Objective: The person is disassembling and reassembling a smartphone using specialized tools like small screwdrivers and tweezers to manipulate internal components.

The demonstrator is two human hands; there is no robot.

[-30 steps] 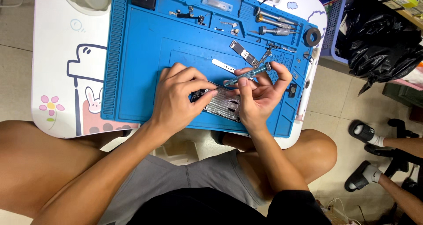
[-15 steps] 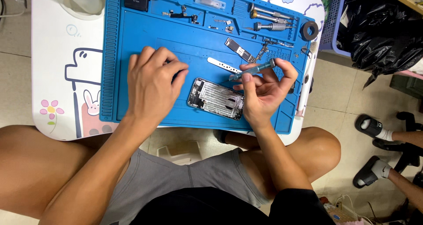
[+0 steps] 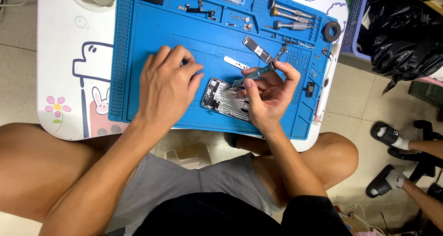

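An opened phone housing point(image 3: 223, 99) lies on the blue repair mat point(image 3: 147, 42) near its front edge. My right hand point(image 3: 270, 95) grips a small teal screwdriver point(image 3: 251, 75), its tip pointing down at the housing. My left hand point(image 3: 167, 86) rests palm down on the mat just left of the housing, its fingers curled and its fingertips near the housing's upper left corner. I cannot see anything held in it.
A small circuit board point(image 3: 257, 49) and a white strip point(image 3: 236, 62) lie behind the housing. Screwdriver handles point(image 3: 288, 18) and a black tape roll point(image 3: 331, 31) sit at the mat's far right. A black bag point(image 3: 401, 28) and another person's sandalled feet point(image 3: 390, 139) are on the right.
My left hand let go of the housing and moved left onto the mat. My right hand turned the screwdriver's tip down toward the housing.
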